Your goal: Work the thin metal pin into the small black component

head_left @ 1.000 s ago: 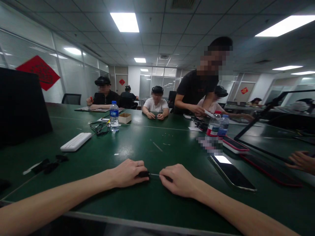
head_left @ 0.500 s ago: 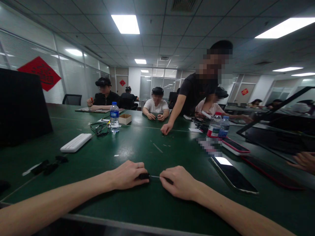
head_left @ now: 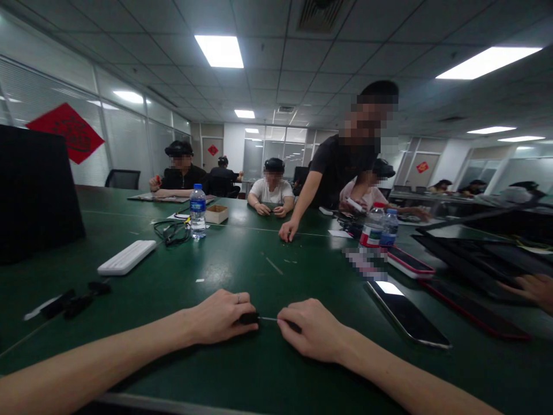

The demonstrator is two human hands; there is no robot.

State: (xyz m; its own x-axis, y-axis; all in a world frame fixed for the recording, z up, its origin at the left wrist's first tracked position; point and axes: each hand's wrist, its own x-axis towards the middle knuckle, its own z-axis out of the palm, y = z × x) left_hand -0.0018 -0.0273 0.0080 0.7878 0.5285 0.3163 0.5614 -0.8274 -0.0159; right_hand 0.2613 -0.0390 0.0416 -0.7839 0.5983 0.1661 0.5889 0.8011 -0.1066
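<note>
My left hand (head_left: 222,317) rests low over the green table, its fingers closed around a small black piece (head_left: 249,318). From that piece a thin pale strip (head_left: 268,319) runs across to my right hand (head_left: 311,328). The thumb and fingers of my right hand are pinched at the strip's other end. Something dark (head_left: 295,325) shows beneath those right fingers; its kind is hard to make out. A black phone (head_left: 410,317) lies to the right of my right hand.
Left are a white power strip-like bar (head_left: 127,257) and black pieces (head_left: 75,301). Farther off stand water bottles (head_left: 198,212) and a small box (head_left: 216,214). A standing person's hand (head_left: 288,230) touches the table ahead. Another person's hand (head_left: 531,288) is at a black panel on the right.
The black panel at the right has been lowered by the other person. My view has tilted up slightly. My hands keep the same grip, with the strip still stretched between them.
</note>
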